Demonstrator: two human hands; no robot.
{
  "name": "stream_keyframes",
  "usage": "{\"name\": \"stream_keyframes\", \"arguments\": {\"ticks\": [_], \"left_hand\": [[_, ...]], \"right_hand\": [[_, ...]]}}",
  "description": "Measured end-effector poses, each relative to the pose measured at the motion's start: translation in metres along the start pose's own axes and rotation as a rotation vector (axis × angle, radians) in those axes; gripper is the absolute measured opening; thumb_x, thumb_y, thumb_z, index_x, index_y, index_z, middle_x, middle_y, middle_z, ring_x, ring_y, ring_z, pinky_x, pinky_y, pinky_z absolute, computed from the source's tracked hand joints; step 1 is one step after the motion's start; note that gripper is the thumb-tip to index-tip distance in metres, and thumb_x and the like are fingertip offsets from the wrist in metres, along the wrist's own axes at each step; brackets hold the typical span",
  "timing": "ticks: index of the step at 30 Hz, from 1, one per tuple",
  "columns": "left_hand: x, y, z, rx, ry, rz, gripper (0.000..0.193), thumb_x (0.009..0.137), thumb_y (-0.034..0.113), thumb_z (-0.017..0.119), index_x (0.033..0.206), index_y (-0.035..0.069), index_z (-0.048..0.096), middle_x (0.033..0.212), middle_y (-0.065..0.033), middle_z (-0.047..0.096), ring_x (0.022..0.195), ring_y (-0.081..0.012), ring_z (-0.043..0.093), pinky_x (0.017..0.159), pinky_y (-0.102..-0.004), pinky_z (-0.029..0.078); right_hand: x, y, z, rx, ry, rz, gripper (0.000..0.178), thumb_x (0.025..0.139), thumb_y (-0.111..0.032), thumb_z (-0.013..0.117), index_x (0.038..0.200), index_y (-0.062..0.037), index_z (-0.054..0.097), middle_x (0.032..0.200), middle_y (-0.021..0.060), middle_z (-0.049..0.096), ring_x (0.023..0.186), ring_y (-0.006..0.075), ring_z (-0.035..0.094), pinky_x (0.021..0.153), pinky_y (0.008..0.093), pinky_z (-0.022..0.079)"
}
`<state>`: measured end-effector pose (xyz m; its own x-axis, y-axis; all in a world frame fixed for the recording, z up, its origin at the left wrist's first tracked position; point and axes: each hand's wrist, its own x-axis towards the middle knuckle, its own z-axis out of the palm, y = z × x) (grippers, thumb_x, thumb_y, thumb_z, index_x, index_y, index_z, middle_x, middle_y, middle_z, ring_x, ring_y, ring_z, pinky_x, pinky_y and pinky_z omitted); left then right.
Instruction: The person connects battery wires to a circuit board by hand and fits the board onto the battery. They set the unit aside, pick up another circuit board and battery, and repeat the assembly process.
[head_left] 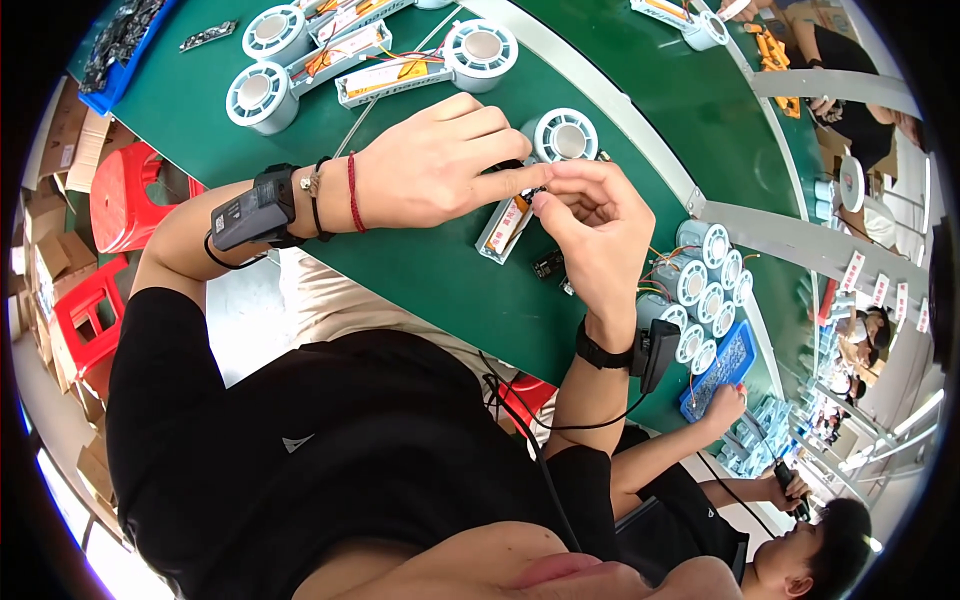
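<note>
A pale blue handheld fan body lies under my hands, its round fan head (566, 138) beyond my fingertips and its open handle (504, 230) toward me, with an orange battery inside. My left hand (440, 165) reaches across from the left, fingers bent and index finger stretched to the fan's neck. My right hand (600, 225) meets it there, thumb and index finger pinched together. Dark bits show between the fingertips, but what each hand pinches is hidden. A small dark circuit board (548, 264) lies beside my right hand.
More fan bodies (425, 75) with wires lie at the far left of the green table (420, 270). Several round fan heads (690, 283) cluster at right, near a blue tray (735, 362) and a co-worker's hand (725, 405). A metal rail (640, 140) borders the table. Red stools (130, 195) stand left.
</note>
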<state>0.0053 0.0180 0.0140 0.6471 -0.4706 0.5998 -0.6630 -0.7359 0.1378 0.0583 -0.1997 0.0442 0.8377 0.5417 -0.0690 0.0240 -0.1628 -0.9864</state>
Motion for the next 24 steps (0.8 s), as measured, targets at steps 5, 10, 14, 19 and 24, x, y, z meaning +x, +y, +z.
{"name": "stream_keyframes", "arguments": {"ticks": [5,10,14,19,24], "left_hand": [[0.005,0.003,-0.004,-0.031,-0.074,-0.065,0.045,0.077,0.003,0.072,0.122,0.006,0.07,0.104,-0.0072,0.062,0.093,-0.0247,0.061,0.081,-0.0372,0.049],[0.008,-0.003,-0.003,-0.676,-0.12,-0.465,0.036,0.086,0.002,0.073,0.123,0.003,0.069,0.104,-0.0086,0.063,0.095,-0.023,0.064,0.083,-0.0351,0.051],[0.008,0.006,-0.002,-1.025,-0.145,-0.671,0.028,0.094,0.004,0.07,0.122,-0.001,0.068,0.105,-0.009,0.064,0.092,-0.019,0.066,0.081,-0.032,0.054],[-0.002,0.013,0.008,-1.365,-0.145,-0.919,0.024,0.098,0.007,0.067,0.12,-0.004,0.066,0.099,-0.0077,0.064,0.086,-0.0151,0.07,0.076,-0.0292,0.059],[-0.001,0.023,0.016,-1.456,-0.028,-0.953,0.029,0.099,0.013,0.067,0.12,-0.008,0.063,0.097,-0.0102,0.068,0.085,-0.0156,0.072,0.073,-0.0292,0.062]], "right_hand": [[-0.001,0.002,0.007,-0.165,0.075,-0.013,0.027,0.086,0.008,0.073,0.112,0.0045,0.066,0.095,0.0078,0.072,0.082,0.0112,0.069,0.074,0.0242,0.056],[0.007,-0.006,-0.016,-0.266,0.077,-0.085,0.021,0.087,0.004,0.074,0.107,0.0052,0.068,0.092,0.0078,0.072,0.078,0.0113,0.069,0.071,0.0238,0.056],[0.005,-0.015,-0.011,0.003,-0.029,0.172,0.017,0.089,0.001,0.075,0.103,0.006,0.07,0.088,0.0073,0.072,0.073,0.0113,0.067,0.067,0.0233,0.055],[0.003,0.003,-0.003,-0.373,-0.017,-0.025,0.018,0.087,-0.001,0.076,0.103,0.004,0.071,0.086,0.0073,0.071,0.071,0.0131,0.066,0.065,0.0278,0.054],[-0.004,0.015,0.008,-0.897,0.201,-0.606,0.013,0.088,-0.003,0.073,0.1,-0.0002,0.072,0.088,0.0105,0.066,0.074,0.0253,0.067,0.065,0.0349,0.053]]}}
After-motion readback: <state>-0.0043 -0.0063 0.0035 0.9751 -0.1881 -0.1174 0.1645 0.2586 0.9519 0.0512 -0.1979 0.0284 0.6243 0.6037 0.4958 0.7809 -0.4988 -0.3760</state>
